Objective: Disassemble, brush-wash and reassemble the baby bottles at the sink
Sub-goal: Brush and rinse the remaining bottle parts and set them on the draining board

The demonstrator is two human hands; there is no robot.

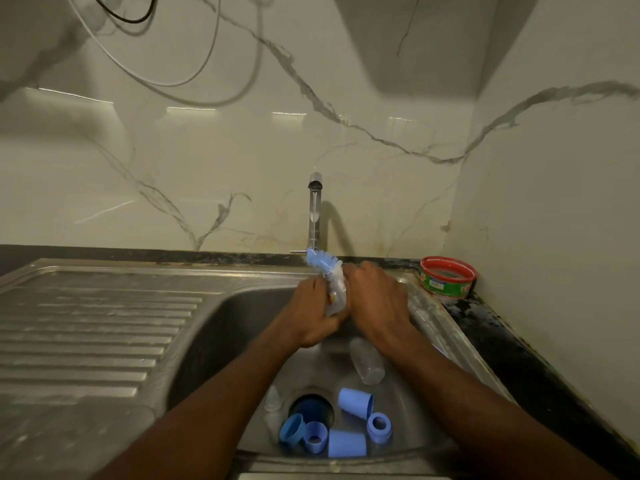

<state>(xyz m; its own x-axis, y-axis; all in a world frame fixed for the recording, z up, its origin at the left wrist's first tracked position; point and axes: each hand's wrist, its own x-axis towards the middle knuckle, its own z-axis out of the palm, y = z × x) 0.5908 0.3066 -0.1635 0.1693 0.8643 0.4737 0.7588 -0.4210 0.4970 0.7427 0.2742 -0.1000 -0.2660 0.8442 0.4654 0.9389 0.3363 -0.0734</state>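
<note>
Blue caps [347,444] and rings [379,426] are lying in the steel sink [221,327] nearest the viewer, beside a clear bottle [367,366]. Above them, the left hand [311,306] is gripping another clear bottle [337,299], while the right hand [375,296] is curling around a blue-and-white brush [323,263] under the running tap [315,209].

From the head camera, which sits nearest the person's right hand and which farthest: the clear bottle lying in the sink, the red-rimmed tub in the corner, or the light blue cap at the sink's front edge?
1. Clear bottle: lying in the basin, just below the right hand.
2. Red-rimmed tub: on the counter corner, off to the right.
3. Light blue cap: on its side at the basin's front edge, past the drain.
</note>
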